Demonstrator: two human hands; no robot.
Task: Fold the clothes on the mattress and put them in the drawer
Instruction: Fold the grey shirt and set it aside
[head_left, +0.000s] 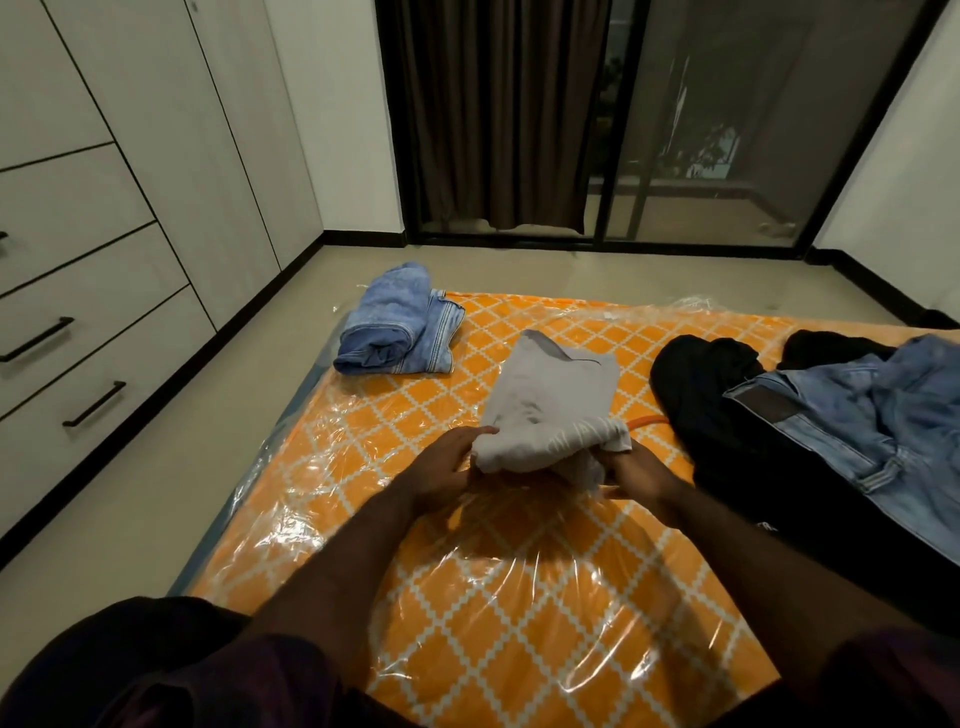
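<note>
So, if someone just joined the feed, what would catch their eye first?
The orange mattress under shiny plastic wrap fills the middle. At its centre both hands, left hand and right hand, grip a light grey garment. Folded blue jeans sit at the far left corner; an unfolded pile of dark clothes and denim lies right.

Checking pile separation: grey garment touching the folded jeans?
Apart. The head view shows a strip of bare orange mattress between the grey garment and the folded jeans.
</note>
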